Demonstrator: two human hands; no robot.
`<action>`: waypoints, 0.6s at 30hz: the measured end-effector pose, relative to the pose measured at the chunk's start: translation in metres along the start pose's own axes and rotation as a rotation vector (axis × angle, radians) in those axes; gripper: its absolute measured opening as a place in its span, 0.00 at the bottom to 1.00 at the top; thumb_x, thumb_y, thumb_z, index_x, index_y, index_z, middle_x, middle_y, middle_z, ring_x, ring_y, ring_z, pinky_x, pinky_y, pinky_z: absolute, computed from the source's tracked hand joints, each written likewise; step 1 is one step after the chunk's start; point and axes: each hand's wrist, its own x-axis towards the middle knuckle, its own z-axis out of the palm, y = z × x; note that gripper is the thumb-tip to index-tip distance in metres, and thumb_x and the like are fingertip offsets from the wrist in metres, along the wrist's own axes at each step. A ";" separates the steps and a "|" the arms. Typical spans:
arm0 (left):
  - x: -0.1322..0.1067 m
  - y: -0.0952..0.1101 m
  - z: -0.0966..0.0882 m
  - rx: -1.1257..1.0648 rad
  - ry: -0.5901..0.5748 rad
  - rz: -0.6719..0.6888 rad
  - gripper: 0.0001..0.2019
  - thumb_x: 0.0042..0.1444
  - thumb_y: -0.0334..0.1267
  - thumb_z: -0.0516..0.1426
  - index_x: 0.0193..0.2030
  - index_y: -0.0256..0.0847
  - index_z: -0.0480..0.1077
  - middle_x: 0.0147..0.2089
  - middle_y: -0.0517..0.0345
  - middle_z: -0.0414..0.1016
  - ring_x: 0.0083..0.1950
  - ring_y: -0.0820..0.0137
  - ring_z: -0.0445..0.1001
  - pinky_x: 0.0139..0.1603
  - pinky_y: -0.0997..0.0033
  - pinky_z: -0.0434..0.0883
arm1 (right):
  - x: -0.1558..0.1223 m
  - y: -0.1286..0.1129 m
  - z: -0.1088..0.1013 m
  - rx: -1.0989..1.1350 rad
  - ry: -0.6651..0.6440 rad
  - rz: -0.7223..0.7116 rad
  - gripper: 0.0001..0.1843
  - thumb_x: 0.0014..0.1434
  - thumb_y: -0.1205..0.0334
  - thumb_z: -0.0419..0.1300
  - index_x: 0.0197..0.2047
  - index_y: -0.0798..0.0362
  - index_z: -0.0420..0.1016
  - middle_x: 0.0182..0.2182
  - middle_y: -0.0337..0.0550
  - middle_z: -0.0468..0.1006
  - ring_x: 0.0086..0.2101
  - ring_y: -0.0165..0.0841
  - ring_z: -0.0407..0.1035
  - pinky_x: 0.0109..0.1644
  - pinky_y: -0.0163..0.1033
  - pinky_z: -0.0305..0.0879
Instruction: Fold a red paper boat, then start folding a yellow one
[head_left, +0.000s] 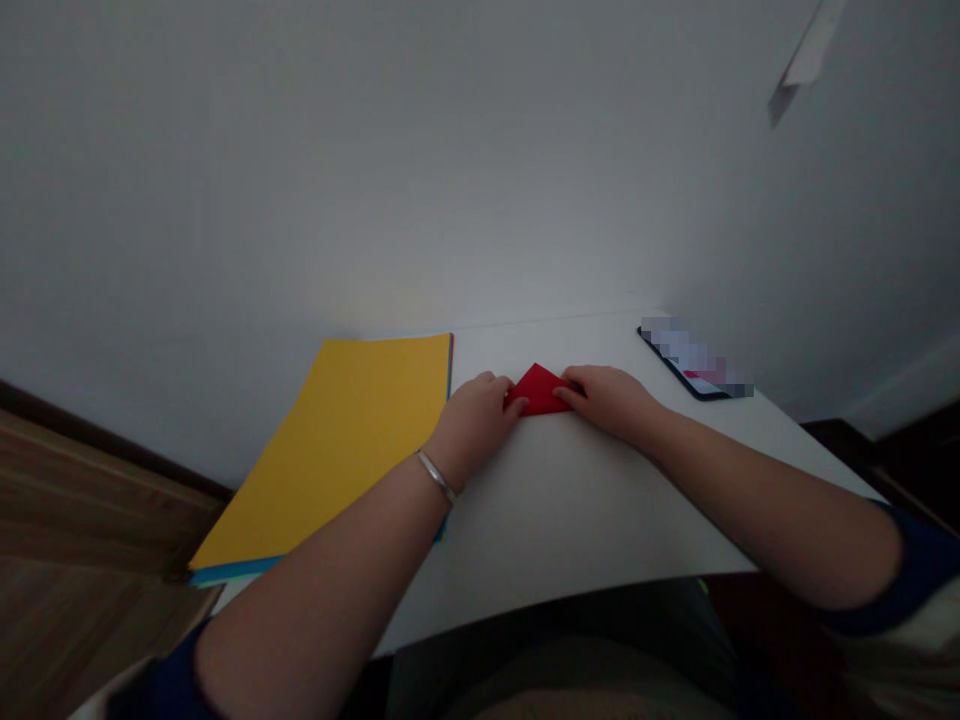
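The left hand (480, 420) and right hand (606, 395) are both curled nearly closed, each pinching a lower corner of the red paper (538, 388), thumbs on its near face. The grip from both sides seems meant to keep the folded piece steady and its point facing away, low over the table (555, 520); whether it touches the top is hard to tell. The stack (337, 440), yellow sheet uppermost, lies to the left, partly under the left forearm, perhaps put there to be within reach. The phone (686, 365) sits at the far right, well apart from the hands. White tabletop stretches from paper to near edge, giving room towards the body; behind, the wall (480, 170) limits reach.
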 end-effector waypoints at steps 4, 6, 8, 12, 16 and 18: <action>0.000 0.001 0.001 0.050 -0.007 0.006 0.13 0.64 0.44 0.53 0.39 0.36 0.72 0.39 0.50 0.72 0.40 0.65 0.72 0.41 0.67 0.68 | 0.000 -0.001 0.002 -0.027 0.041 -0.028 0.13 0.65 0.54 0.52 0.37 0.52 0.73 0.37 0.46 0.78 0.35 0.36 0.69 0.33 0.38 0.54; 0.000 0.002 0.001 0.058 -0.008 0.007 0.13 0.63 0.44 0.53 0.41 0.35 0.72 0.40 0.50 0.72 0.41 0.65 0.72 0.42 0.67 0.68 | 0.000 -0.001 0.003 -0.032 0.051 -0.034 0.12 0.64 0.55 0.53 0.37 0.52 0.72 0.38 0.46 0.77 0.36 0.36 0.69 0.34 0.38 0.55; 0.001 0.002 0.002 0.060 -0.010 0.007 0.12 0.63 0.43 0.54 0.42 0.35 0.72 0.41 0.49 0.72 0.41 0.65 0.72 0.43 0.67 0.69 | 0.000 -0.001 0.004 -0.035 0.049 -0.037 0.11 0.64 0.56 0.53 0.37 0.52 0.72 0.38 0.46 0.77 0.36 0.36 0.69 0.34 0.38 0.56; 0.001 0.001 0.001 0.051 -0.025 0.014 0.13 0.63 0.43 0.54 0.42 0.34 0.72 0.41 0.48 0.73 0.41 0.64 0.72 0.43 0.67 0.69 | 0.000 -0.002 0.003 -0.055 0.038 -0.024 0.11 0.64 0.55 0.53 0.37 0.52 0.71 0.37 0.47 0.77 0.35 0.37 0.70 0.33 0.39 0.55; 0.000 -0.003 -0.001 0.027 -0.022 0.019 0.13 0.63 0.43 0.55 0.45 0.36 0.74 0.41 0.49 0.74 0.43 0.63 0.72 0.44 0.65 0.68 | 0.000 0.000 0.000 -0.104 0.016 0.024 0.12 0.64 0.53 0.53 0.38 0.52 0.71 0.38 0.47 0.77 0.35 0.38 0.70 0.31 0.39 0.54; 0.000 -0.005 -0.002 0.018 -0.019 0.004 0.12 0.62 0.43 0.55 0.44 0.38 0.74 0.40 0.50 0.75 0.43 0.62 0.72 0.44 0.65 0.68 | -0.001 0.002 -0.001 -0.119 0.009 0.055 0.11 0.64 0.53 0.53 0.39 0.51 0.71 0.39 0.47 0.77 0.36 0.38 0.71 0.30 0.39 0.54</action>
